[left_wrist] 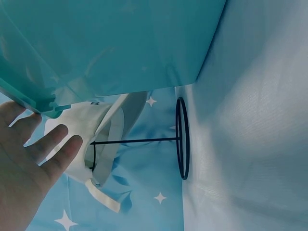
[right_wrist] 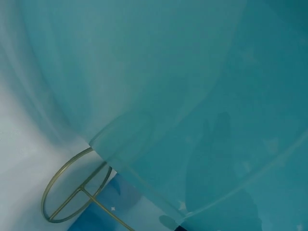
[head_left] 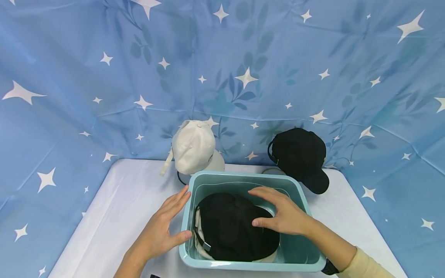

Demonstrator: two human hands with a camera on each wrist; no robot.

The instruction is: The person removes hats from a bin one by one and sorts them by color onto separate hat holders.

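A light blue plastic bin [head_left: 253,265] holds a black cap [head_left: 229,227]. Beige fabric [head_left: 198,224] shows beneath the black cap's edge, most of it hidden. My left hand [head_left: 161,227] is at the bin's left rim, fingers extended and thumb apart; in the left wrist view the fingertips of this hand [left_wrist: 29,159] are at the rim. Over the black cap reaches my right hand [head_left: 283,214], thumb and fingers spread, gripping nothing. Whether it touches the cap I cannot tell. The right wrist view shows mostly the bin's wall [right_wrist: 144,72], without the hand.
Behind the bin at left, a white cap [head_left: 194,148] hangs on a black wire stand [left_wrist: 139,141]. Another black cap [head_left: 299,154] sits back right, near a gold wire stand base [right_wrist: 72,195]. A white cloth [head_left: 104,216] covers the table; a blue starry curtain [head_left: 222,58] hangs behind.
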